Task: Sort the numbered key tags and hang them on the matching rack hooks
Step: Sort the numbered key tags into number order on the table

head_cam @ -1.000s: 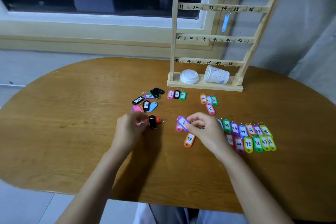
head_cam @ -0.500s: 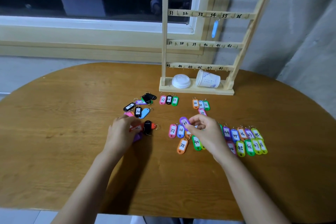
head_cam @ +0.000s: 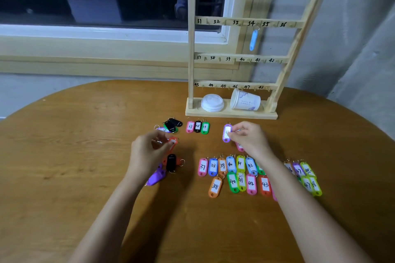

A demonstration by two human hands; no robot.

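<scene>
Wooden table (head_cam: 64, 156), tags (head_cam: 241, 163) 37 to 43.

In your right hand (head_cam: 251, 140) the purple tag (head_cam: 227, 133) shows a white label; your left hand (head_cam: 147, 153) has an orange-red tag (head_cam: 173, 143). Below it lies a black tag (head_cam: 171, 162). A blue tag (head_cam: 253, 40) hangs on the pale wooden rack (head_cam: 190, 49), numbered in black. The table (head_cam: 85, 156) is brown; the cup (head_cam: 245, 102) white with purple print.
</scene>
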